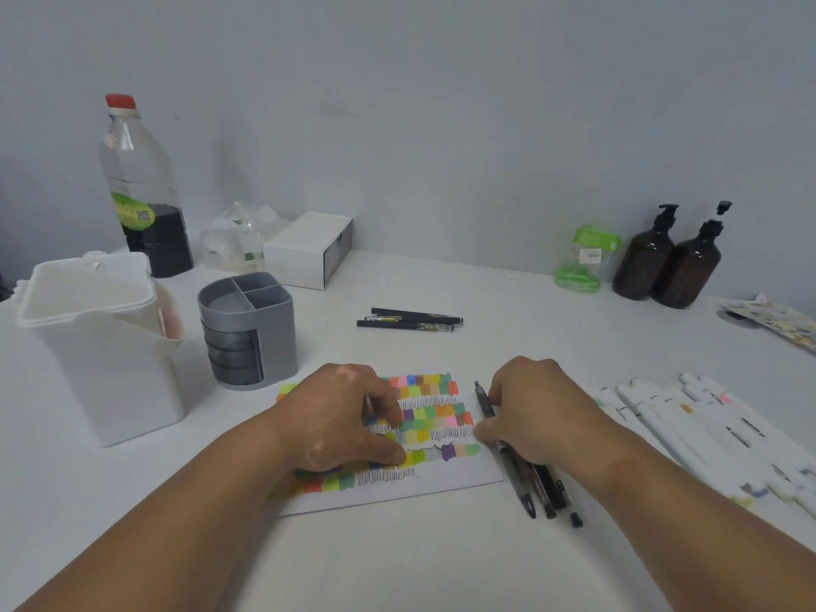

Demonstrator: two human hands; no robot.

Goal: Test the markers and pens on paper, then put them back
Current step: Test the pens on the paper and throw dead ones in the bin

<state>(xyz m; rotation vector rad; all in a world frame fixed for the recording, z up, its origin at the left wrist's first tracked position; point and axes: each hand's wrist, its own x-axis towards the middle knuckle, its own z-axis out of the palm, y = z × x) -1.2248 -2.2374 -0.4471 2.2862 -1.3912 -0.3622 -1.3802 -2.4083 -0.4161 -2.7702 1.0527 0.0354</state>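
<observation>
Head view: the right hand (525,413) has its grip pinched round a dark pen (485,399) at the right edge of the paper (450,474). I can't tell whether the tip is touching the sheet. The left hand (340,417) grips nothing; its bent fingertips press down on the colour swatches and pin the sheet to the surface (397,563).

My guess is we're in the pen-testing part. The sheet already has rows of swatches and scribble lines on it, and the bare strip along the bottom right looks like the place to aim for.

Tips for this bit:
- Keep that left hand pressing so the paper doesn't skate.
- Use light pressure and a short squiggle that stays off the older marks.
- Watch the wrist, since a bunch of loose pens (536,492) lies right under it and could roll.

3 black pens (410,321) lie further back, the white markers (689,430) lie to the right, and the grey organiser (247,329) looks empty on top.
</observation>
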